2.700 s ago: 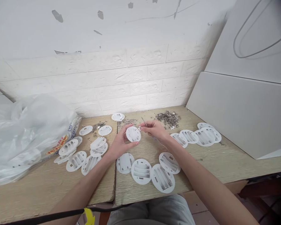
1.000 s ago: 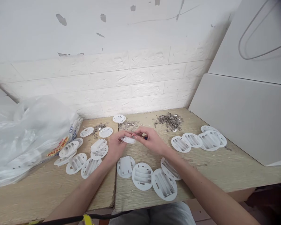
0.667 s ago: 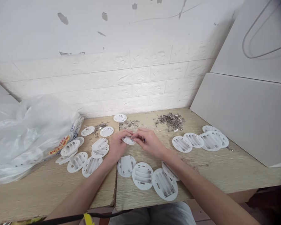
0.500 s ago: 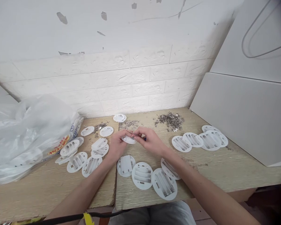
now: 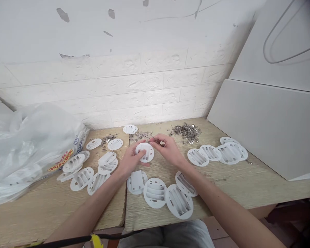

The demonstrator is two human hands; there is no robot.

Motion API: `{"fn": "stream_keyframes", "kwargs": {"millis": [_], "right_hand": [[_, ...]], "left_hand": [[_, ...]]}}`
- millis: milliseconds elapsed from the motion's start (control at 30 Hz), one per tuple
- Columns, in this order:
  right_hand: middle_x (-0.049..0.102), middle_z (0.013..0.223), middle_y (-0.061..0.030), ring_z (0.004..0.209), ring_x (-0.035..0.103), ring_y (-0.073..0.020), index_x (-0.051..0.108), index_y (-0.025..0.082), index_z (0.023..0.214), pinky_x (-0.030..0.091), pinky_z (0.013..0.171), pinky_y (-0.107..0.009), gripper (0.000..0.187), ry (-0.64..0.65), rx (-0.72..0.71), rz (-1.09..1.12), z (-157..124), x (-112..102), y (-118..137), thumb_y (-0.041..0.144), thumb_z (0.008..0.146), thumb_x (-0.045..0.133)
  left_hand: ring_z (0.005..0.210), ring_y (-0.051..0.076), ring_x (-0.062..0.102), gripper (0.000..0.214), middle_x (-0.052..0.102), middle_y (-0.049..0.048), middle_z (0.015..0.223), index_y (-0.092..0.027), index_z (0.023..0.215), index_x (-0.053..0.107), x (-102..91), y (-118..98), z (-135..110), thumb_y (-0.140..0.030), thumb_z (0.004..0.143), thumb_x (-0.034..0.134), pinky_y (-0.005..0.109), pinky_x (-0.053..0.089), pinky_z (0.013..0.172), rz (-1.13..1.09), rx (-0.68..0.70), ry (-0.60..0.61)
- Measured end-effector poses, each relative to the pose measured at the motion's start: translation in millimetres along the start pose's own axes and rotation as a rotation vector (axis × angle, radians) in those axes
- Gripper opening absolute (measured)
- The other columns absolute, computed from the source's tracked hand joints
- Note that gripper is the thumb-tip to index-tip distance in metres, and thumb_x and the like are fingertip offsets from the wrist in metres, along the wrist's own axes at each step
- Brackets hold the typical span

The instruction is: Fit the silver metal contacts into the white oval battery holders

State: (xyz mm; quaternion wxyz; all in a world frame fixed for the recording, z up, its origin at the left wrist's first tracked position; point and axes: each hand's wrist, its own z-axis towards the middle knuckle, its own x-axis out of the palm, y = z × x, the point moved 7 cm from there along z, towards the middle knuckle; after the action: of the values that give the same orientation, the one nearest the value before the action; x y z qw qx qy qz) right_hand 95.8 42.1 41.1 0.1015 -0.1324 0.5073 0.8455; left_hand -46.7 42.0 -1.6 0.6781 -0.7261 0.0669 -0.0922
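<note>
Head view: close handwork over the middle of the wooden tabletop [image 5: 248, 186].
Left hand [image 5: 130, 160]: pinching one white disc [image 5: 150, 153] above the tabletop's middle, thumb across its face.
Right hand [image 5: 168, 148]: pinching one thin metal tool [image 5: 155, 138] just beside the disc — cannot tell whether any metal piece too.
Progress: apparently fitted with metal in several front discs [image 5: 179, 201]; seemingly unfinished in hand; plenty left loose.
Discs: one held; four front; about five right-edge discs [image 5: 228, 154]; about nine left-side discs [image 5: 82, 179]; at least one back-edge disc [image 5: 130, 129].
Metal heaps [image 5: 187, 133]: three — toward the back edge.
Plastic bag [image 5: 36, 137]: one, left edge.
</note>
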Motion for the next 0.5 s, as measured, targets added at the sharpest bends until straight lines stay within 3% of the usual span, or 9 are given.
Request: {"fn": "stream_keyframes", "kwargs": {"millis": [100, 300, 500], "right_hand": [[0.064, 0.080, -0.0033, 0.073, 0.056, -0.0148, 0.068, 0.019, 0.080, 0.042, 0.063, -0.027, 0.012, -0.018, -0.039, -0.062, 0, -1, 4, 0.025, 0.082, 0.057], [0.063, 0.079, -0.0037, 0.070, 0.055, -0.0139, 0.068, 0.019, 0.083, 0.041, 0.061, -0.026, 0.013, 0.004, -0.096, -0.134, 0, 2, 5, 0.020, 0.084, 0.056], [0.062, 0.082, -0.0040, 0.069, 0.055, -0.0132, 0.067, 0.017, 0.084, 0.040, 0.062, -0.026, 0.013, 0.018, -0.104, -0.238, -1, 9, 0, 0.015, 0.084, 0.055]], "left_hand": [[0.080, 0.020, 0.065, 0.052, 0.065, 0.0081, 0.101, -0.019, 0.124, 0.058, 1.8, 0, -1, -0.027, 0.074, 0.070, 0.037, 0.063, 0.056, 0.014, -0.010, -0.002], [0.064, 0.018, 0.066, 0.044, 0.069, 0.0043, 0.082, -0.018, 0.118, 0.061, 4.0, 0, 1, -0.026, 0.075, 0.066, 0.039, 0.062, 0.061, 0.003, -0.001, 0.046], [0.077, 0.020, 0.064, 0.030, 0.068, 0.0043, 0.088, -0.018, 0.100, 0.066, 7.7, -2, 1, -0.030, 0.073, 0.066, 0.037, 0.060, 0.064, 0.034, 0.062, 0.073]]}}
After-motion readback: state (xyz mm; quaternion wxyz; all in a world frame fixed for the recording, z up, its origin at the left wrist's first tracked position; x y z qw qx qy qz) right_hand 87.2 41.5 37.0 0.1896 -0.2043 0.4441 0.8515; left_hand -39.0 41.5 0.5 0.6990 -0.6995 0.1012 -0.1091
